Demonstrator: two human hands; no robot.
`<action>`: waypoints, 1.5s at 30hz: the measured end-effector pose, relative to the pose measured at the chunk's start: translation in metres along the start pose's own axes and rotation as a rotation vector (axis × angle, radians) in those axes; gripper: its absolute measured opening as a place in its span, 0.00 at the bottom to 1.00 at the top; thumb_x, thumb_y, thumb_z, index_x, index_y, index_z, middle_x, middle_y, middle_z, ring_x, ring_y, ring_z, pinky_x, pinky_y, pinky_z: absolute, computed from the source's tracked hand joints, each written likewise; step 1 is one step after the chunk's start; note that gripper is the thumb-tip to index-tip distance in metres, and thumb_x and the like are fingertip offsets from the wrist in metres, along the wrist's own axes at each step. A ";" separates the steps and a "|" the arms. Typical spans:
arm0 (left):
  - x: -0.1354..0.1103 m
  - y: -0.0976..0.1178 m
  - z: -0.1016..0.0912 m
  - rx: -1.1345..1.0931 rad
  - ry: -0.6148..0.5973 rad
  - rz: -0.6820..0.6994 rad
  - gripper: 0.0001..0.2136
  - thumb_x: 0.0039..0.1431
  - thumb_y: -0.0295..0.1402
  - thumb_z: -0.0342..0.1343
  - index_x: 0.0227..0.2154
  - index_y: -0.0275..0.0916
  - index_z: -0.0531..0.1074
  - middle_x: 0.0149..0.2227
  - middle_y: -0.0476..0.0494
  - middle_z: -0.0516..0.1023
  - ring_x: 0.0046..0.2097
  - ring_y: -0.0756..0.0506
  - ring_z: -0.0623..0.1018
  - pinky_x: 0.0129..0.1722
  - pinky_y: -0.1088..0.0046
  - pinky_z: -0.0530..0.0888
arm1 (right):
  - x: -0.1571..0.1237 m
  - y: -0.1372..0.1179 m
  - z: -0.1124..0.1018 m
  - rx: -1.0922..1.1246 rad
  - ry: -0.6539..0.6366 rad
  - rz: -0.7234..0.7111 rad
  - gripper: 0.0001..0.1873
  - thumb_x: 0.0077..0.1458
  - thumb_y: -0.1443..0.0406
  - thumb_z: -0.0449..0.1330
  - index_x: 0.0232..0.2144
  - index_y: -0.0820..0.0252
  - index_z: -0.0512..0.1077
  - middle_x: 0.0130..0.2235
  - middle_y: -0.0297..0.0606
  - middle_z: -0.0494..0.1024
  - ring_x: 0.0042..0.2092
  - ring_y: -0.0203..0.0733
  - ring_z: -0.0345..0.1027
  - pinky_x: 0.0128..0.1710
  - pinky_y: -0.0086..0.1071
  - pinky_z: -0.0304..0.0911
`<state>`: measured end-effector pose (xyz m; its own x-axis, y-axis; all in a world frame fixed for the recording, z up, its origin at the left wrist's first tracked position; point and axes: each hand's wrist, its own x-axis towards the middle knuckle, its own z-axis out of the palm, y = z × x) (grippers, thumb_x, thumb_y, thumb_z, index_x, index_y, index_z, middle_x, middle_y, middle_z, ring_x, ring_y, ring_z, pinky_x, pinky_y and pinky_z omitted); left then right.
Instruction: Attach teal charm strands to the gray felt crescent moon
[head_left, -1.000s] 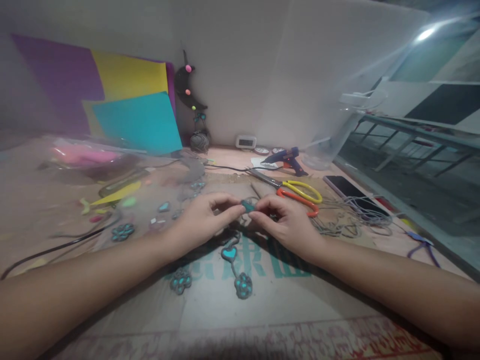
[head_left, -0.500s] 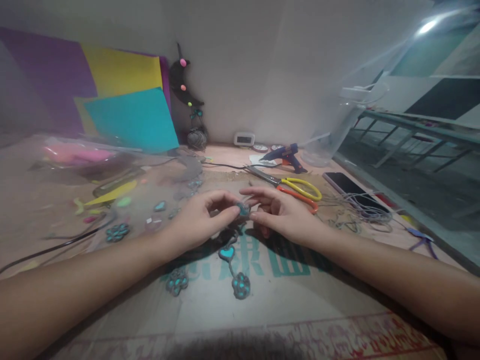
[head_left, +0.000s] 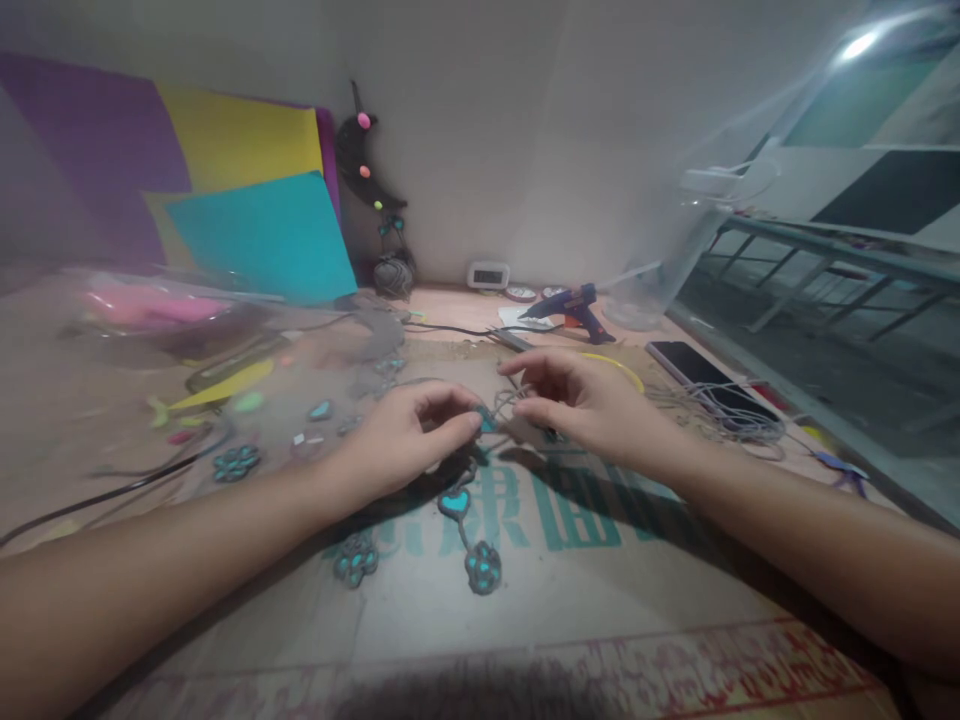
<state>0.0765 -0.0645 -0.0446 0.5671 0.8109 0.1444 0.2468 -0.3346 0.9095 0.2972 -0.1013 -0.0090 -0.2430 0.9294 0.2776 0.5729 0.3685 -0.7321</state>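
Where the hands meet, the left hand (head_left: 405,440) pinches a small teal piece (head_left: 487,421); the right hand (head_left: 592,405) curls just beside it, grip unclear.

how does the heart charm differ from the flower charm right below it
The heart charm is one solid teal patch; the flower charm has several small teal petals. The heart charm lies nearer the left hand, the flower charm nearer the camera. Both are grey-edged, teal and lie flat.
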 end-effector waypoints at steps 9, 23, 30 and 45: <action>0.000 0.000 0.001 -0.025 0.013 0.011 0.10 0.58 0.39 0.58 0.34 0.38 0.76 0.33 0.43 0.81 0.35 0.44 0.79 0.36 0.69 0.74 | 0.002 0.004 -0.005 -0.191 0.049 -0.132 0.08 0.57 0.64 0.62 0.28 0.57 0.79 0.29 0.35 0.78 0.32 0.37 0.69 0.33 0.30 0.62; 0.002 -0.003 -0.001 0.021 -0.027 0.038 0.15 0.63 0.45 0.55 0.42 0.40 0.78 0.39 0.43 0.82 0.41 0.43 0.79 0.40 0.70 0.74 | 0.003 -0.002 -0.012 -0.286 0.046 -0.151 0.15 0.63 0.61 0.55 0.29 0.58 0.78 0.26 0.34 0.77 0.30 0.38 0.68 0.31 0.30 0.58; 0.006 -0.002 -0.007 0.093 0.069 0.037 0.19 0.66 0.47 0.48 0.24 0.40 0.66 0.23 0.51 0.69 0.26 0.49 0.69 0.25 0.74 0.64 | 0.005 -0.010 -0.024 -0.321 -0.003 -0.215 0.15 0.64 0.59 0.55 0.29 0.56 0.77 0.31 0.37 0.80 0.33 0.40 0.71 0.36 0.33 0.62; 0.005 0.044 -0.117 0.843 -0.101 -0.063 0.06 0.53 0.30 0.59 0.28 0.45 0.82 0.32 0.49 0.82 0.31 0.46 0.75 0.28 0.75 0.61 | 0.006 0.005 -0.009 -0.365 -0.087 -0.366 0.15 0.63 0.57 0.56 0.29 0.54 0.78 0.28 0.39 0.81 0.29 0.42 0.73 0.29 0.35 0.64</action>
<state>-0.0015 -0.0189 0.0420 0.5897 0.8070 0.0314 0.7606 -0.5680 0.3143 0.3062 -0.0939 -0.0056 -0.5335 0.7392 0.4110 0.6698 0.6660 -0.3283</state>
